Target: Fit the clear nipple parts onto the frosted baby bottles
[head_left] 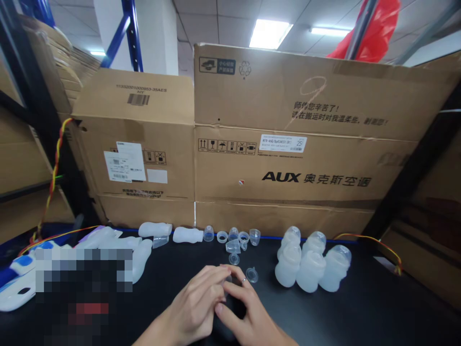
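My left hand (198, 302) and my right hand (247, 305) meet above the black tabletop (162, 288), fingers curled together. Between them is a small clear plastic part (227, 279), mostly covered by the fingers, so its exact kind is hidden. A clear round silicone nipple (252, 275) lies just beyond my right hand, with another clear disc-like piece (234, 259) behind it. Farther back stand clear caps (254, 237) and collar rings (222, 237). Several frosted baby bottles with domed caps (311, 271) stand grouped to the right.
White bottle bodies (188, 235) lie along the back and left. Blurred blocks cover an area (82, 288) at the left. A tall cardboard sheet (288, 187) walls off the back, between dark rack posts. A red-yellow twisted wire (391, 250) runs at the right.
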Tool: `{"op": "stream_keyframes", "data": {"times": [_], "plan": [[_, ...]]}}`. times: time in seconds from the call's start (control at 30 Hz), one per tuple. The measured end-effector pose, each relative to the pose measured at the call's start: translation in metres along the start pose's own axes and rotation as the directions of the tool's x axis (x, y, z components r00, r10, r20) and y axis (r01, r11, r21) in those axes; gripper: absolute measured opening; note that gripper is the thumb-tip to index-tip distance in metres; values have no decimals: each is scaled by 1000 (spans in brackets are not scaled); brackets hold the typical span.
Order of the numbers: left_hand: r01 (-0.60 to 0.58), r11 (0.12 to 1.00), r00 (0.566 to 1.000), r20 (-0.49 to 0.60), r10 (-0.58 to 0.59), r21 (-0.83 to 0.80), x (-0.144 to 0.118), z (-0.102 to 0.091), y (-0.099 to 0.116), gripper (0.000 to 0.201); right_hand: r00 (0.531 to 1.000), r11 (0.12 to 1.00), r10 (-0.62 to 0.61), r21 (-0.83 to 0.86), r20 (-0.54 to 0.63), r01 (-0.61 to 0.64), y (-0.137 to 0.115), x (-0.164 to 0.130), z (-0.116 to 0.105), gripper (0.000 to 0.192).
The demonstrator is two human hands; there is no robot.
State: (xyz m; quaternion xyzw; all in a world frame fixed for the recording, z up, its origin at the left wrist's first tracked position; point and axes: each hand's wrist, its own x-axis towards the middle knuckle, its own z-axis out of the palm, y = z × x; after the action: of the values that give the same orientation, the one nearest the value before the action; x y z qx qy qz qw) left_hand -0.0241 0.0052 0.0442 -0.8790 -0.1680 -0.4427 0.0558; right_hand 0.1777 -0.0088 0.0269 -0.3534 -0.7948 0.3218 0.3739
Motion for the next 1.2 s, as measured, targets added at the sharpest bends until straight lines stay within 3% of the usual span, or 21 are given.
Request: {"op": "stream_keyframes", "data": {"times": [0.2,0.37,0.47,0.53,0.63,0.73,0.93,1.07,1.2], "plan": [[-1,1000,1000,21,1,-24,-7,9,0,37,997,997,74,35,-19,-73,15,-6,8,29],[141,989,988,65,-138,-36,-6,13,-5,50,990,992,54,118,-132,-38,6,8,6,34],[167,984,978,115,-173,61,-7,8,-22,64,960,975,128,211,-248,-75,7,16,9,40],[219,951,958,138,-252,218,-13,-1,-40,75,942,925,204,369,-266,-96,12,17,12,37],[378,785,888,47,-457,491,-26,-15,-72,66,904,771,315,634,-290,-65,19,16,13,43],[447,674,845,-31,-533,588,-38,-24,-92,52,882,667,365,745,-299,-23,19,17,9,57],[491,651,818,-48,-574,579,-37,-25,-89,39,875,681,416,723,-249,-118,13,21,-4,61],[517,669,804,-34,-594,533,-36,-24,-87,40,865,637,420,768,-274,-66,21,20,-7,78],[550,705,790,-4,-614,448,-36,-24,-88,35,880,665,386,744,-278,-57,26,19,-8,82]]}}
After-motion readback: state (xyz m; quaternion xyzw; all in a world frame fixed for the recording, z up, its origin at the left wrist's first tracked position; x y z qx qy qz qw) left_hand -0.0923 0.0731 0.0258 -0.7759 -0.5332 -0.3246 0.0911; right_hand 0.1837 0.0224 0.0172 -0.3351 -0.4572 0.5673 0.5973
